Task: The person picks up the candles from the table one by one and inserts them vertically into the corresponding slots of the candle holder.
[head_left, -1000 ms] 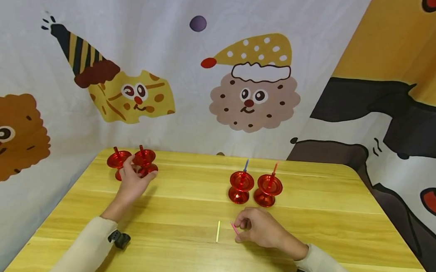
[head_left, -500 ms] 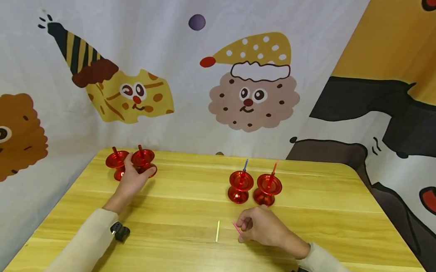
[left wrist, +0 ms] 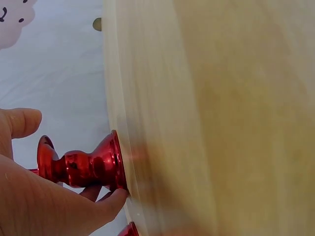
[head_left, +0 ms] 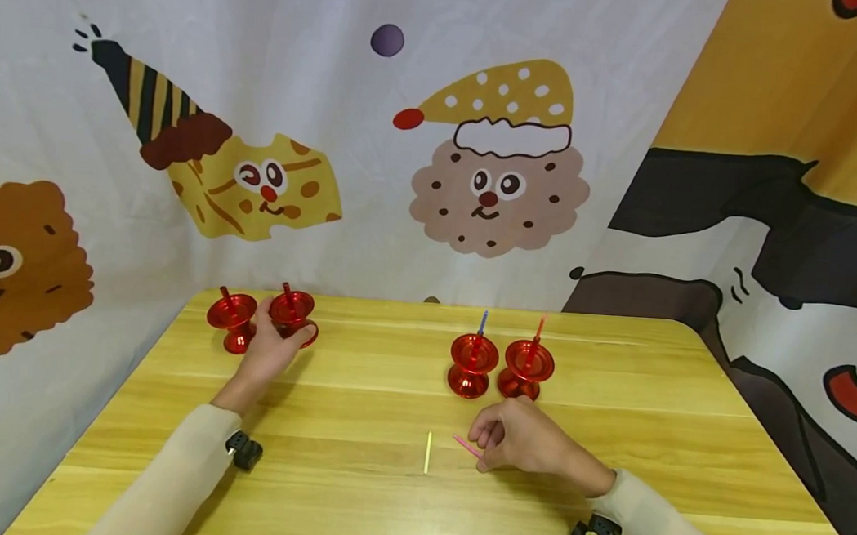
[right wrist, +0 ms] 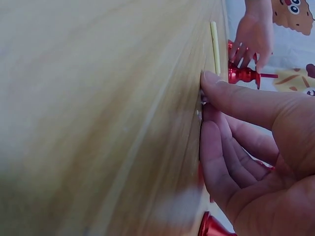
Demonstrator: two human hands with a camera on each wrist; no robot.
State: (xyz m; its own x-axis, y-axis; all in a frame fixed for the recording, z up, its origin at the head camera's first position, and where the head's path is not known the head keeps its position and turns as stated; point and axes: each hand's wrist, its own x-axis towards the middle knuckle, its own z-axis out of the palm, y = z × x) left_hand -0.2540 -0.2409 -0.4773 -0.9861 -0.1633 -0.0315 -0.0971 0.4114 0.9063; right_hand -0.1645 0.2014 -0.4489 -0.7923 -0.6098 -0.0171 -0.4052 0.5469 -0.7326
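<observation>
In the head view my left hand (head_left: 268, 356) is at a red candle holder (head_left: 291, 308) at the back left. Its fingers lie along the holder's left side. In the left wrist view they touch near the holder's base, with the thumb spread apart from it. My right hand (head_left: 524, 437) pinches one end of a thin pink candle (head_left: 465, 445) low over the table. A yellow candle (head_left: 428, 453) lies to the left of it. In the right wrist view the fingertips (right wrist: 212, 78) mostly hide the pink candle.
Another red holder (head_left: 232, 313) stands left of my left hand. Beyond my right hand stand two red holders, one with a blue candle (head_left: 482, 323), one with a red candle (head_left: 539, 330). A cartoon-print cloth (head_left: 371, 239) hangs behind the wooden table (head_left: 355, 508).
My left hand has moved slightly right, and the holder beside its fingers has slid right with it. The pink candle has turned to lie flatter across the head view in my right fingers.
</observation>
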